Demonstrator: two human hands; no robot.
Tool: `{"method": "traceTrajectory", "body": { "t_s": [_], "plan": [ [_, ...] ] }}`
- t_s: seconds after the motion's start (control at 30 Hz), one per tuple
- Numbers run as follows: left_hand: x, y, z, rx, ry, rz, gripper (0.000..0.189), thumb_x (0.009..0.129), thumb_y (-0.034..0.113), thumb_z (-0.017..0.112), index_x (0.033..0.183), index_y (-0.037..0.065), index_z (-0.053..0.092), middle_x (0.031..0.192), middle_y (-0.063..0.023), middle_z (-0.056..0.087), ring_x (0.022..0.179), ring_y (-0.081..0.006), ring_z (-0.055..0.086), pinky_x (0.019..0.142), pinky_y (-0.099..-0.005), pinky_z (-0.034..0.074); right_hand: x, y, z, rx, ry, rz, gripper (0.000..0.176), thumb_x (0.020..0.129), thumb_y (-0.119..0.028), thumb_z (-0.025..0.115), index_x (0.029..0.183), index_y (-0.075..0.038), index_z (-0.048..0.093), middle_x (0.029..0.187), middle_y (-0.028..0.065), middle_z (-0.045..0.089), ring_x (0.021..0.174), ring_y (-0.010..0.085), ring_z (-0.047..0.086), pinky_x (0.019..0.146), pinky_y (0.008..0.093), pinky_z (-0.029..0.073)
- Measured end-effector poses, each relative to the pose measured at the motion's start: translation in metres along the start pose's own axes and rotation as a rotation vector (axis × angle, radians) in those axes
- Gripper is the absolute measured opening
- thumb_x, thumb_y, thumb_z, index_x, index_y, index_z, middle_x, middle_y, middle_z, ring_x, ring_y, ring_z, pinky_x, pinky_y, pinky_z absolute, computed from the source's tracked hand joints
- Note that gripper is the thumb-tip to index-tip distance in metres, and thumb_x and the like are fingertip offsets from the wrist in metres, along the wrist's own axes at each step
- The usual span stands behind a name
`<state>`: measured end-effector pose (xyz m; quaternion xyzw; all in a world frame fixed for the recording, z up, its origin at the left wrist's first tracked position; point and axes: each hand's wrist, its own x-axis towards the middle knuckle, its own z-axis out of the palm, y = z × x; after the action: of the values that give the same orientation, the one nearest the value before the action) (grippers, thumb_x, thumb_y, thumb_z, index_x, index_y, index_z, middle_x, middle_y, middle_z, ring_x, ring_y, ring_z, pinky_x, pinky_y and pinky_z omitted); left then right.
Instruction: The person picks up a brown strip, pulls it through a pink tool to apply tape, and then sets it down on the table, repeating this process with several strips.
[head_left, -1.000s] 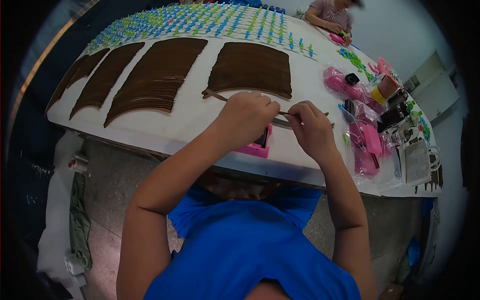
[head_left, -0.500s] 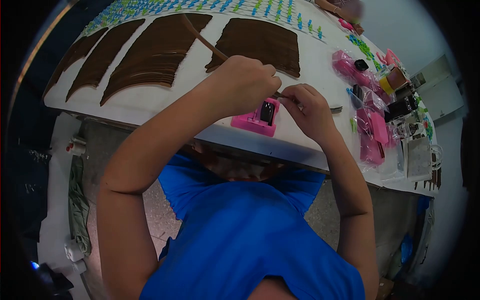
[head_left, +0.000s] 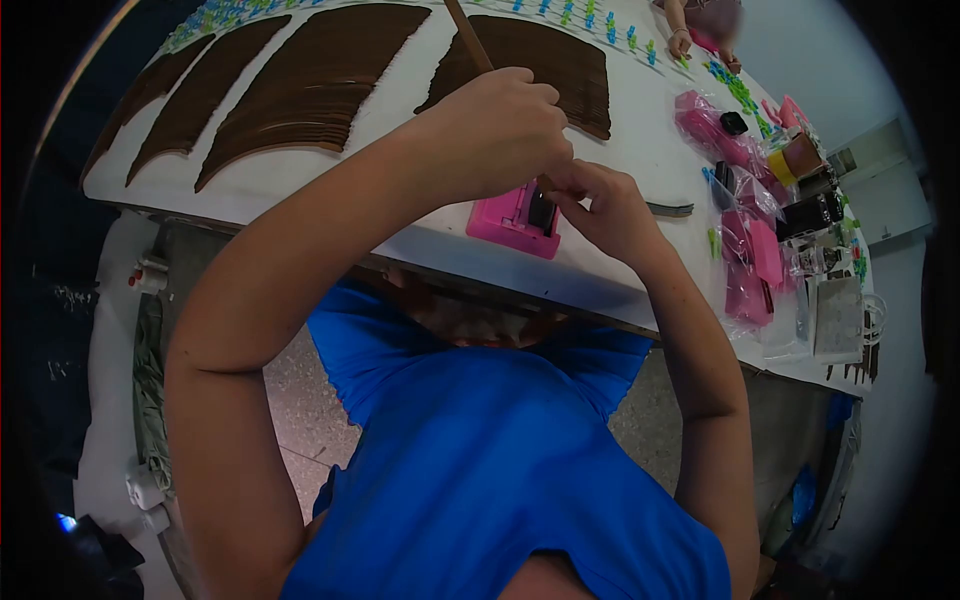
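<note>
- Holding the brown strip point(head_left: 469, 36), the left hand point(head_left: 512, 128) is closed; the strip slants upward, in front of the brown pile point(head_left: 555, 72).
- The right hand point(head_left: 610, 207) is just beside it, fingers narrow, pinching the lower part.
- Below the hands, the pink box point(head_left: 502, 228) is on the white table point(head_left: 648, 160), near its edge.

Pink device point(head_left: 492, 222) at the near edge of the white table point(head_left: 640, 150). Just beyond it, your left hand point(head_left: 505, 130) grips a brown strip point(head_left: 468, 35) that slants away from it; your right hand point(head_left: 605, 205), just beside it, pinches the strip's near end. Brown stacks point(head_left: 320, 80) lie beyond the device; plastic-wrapped pink packages point(head_left: 738, 260) lie to its right.
</note>
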<state>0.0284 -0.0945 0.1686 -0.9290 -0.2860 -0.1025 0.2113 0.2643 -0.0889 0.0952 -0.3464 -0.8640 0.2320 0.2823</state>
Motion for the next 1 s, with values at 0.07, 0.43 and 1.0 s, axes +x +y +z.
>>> {"method": "traceTrajectory", "body": {
  "t_s": [0.07, 0.43, 1.0],
  "plan": [
    [0.000, -0.002, 0.002, 0.010, 0.039, 0.019, 0.007, 0.087, 0.016, 0.074, 0.083, 0.015, 0.079, 0.084, -0.0014, 0.073, 0.095, -0.0197, 0.070, 0.089, -0.0349, 0.051, 0.001, 0.002, 0.003, -0.010, -0.010, 0.002, 0.015, 0.094, -0.005, 0.077, 0.108, -0.004, 0.072, 0.099, 0.0117, 0.077, 0.084, 0.0275, 0.074, 0.074, 0.0372, 0.061],
    [0.000, -0.001, -0.002, 0.003, -0.062, -0.008, 0.008, 0.084, 0.012, 0.077, 0.089, 0.015, 0.082, 0.088, -0.0012, 0.074, 0.099, -0.0193, 0.069, 0.093, -0.0352, 0.051, 0.004, 0.004, 0.015, -0.069, 0.063, -0.058, 0.014, 0.093, -0.005, 0.079, 0.104, -0.003, 0.072, 0.084, 0.0080, 0.071, 0.070, 0.0183, 0.066, 0.067, 0.0327, 0.056],
    [-0.039, 0.001, 0.055, -0.218, 0.191, -0.038, 0.013, 0.082, 0.004, 0.074, 0.093, 0.010, 0.077, 0.088, -0.0053, 0.069, 0.089, -0.0250, 0.069, 0.075, -0.0397, 0.058, -0.014, 0.016, 0.005, -0.091, 0.029, -0.075, 0.022, 0.090, 0.004, 0.074, 0.111, -0.005, 0.075, 0.095, 0.0081, 0.074, 0.071, 0.0173, 0.066, 0.066, 0.0315, 0.056]
  ]
}}
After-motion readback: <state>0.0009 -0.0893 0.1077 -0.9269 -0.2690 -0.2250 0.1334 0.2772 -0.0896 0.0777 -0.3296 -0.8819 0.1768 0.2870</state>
